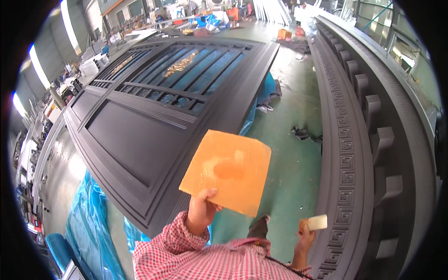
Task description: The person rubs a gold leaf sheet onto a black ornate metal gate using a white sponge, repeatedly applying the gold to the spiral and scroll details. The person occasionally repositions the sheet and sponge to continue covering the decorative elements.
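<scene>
My left hand grips the lower corner of a flat orange-tan square board, its thumb on the upper face. A darker, wet-looking smear lies in the middle of the board. Lower right, my right hand is closed round a small block, cream on one side and brown by the fingers; its exact kind is unclear. Beyond the board lies a large dark grey panelled gate with barred openings and gold ornaments. Close beside my right hand runs a long dark moulding with a raised key pattern.
Blue plastic sheeting hangs below the gate's near left edge. A green floor strip separates gate and moulding, with a crumpled black scrap on it. Square blocks jut from the moulding's far side. Cluttered materials and a cardboard box stand farther back.
</scene>
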Motion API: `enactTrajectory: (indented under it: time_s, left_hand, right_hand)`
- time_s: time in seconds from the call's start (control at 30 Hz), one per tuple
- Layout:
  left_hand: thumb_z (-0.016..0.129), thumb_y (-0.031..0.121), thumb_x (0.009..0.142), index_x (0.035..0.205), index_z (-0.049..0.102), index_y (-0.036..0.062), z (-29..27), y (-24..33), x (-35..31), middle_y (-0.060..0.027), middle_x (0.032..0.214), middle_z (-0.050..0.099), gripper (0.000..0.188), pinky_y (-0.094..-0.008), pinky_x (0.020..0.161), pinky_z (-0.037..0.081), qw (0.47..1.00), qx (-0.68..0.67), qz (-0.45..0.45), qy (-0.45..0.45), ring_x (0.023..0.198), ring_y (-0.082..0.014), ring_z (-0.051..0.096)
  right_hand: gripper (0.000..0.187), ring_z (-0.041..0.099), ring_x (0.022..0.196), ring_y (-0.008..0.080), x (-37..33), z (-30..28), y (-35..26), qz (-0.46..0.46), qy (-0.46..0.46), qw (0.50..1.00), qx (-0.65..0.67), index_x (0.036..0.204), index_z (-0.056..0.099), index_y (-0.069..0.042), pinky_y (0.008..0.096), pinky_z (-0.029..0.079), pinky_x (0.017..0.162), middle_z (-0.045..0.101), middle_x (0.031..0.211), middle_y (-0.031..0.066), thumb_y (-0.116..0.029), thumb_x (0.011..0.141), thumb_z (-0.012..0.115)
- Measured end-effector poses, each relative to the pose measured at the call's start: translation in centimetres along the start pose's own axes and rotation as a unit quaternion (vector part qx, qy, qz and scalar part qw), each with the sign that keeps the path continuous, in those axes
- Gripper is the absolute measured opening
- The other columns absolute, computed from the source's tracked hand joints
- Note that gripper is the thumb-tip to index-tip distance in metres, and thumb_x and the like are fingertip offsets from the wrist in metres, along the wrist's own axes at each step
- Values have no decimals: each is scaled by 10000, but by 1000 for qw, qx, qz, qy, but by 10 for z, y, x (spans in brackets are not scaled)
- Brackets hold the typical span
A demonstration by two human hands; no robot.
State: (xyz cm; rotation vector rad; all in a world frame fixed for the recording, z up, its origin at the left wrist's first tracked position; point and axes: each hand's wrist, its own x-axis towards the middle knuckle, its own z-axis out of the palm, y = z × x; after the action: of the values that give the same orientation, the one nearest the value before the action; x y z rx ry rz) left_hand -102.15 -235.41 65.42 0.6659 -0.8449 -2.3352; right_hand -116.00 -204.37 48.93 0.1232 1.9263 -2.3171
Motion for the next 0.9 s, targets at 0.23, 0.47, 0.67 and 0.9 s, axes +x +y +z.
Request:
enactTrajectory:
  time_s: [0.23,0.47,0.67,0.9]
  left_hand:
    - [540,131,791,1017,547,-8,107,-31,172,-90,721,633,265,-254,470,467,1000,-22,-16,4,513,-172,569]
    - [537,120,789,1038,531,-15,198,-60,372,-97,735,635,283,-241,448,451,1000,-21,15,8,506,-162,571]
    - [528,112,788,1029,533,-20,264,-58,545,-103,728,632,274,-242,439,450,1000,5,-5,15,504,-165,575]
    - [541,118,791,985,544,-20,351,-71,749,-103,695,619,238,-262,444,454,999,-3,12,40,499,-181,566]
  right_hand:
    - [189,498,716,53,219,91,-50,12,-85,996,6,972,585,-66,211,364,575,577,892,-18,-196,835,565]
    - [205,527,750,71,472,194,-66,-21,-137,990,-3,1025,588,-51,226,412,623,584,929,-11,-148,847,558]
    - [291,540,801,87,632,269,-75,6,-126,992,-11,1114,526,-79,225,422,613,579,1015,0,-179,845,570]
    - [287,530,759,79,833,322,-78,16,-109,994,-20,1122,517,-101,219,399,578,579,987,-13,-173,848,560]
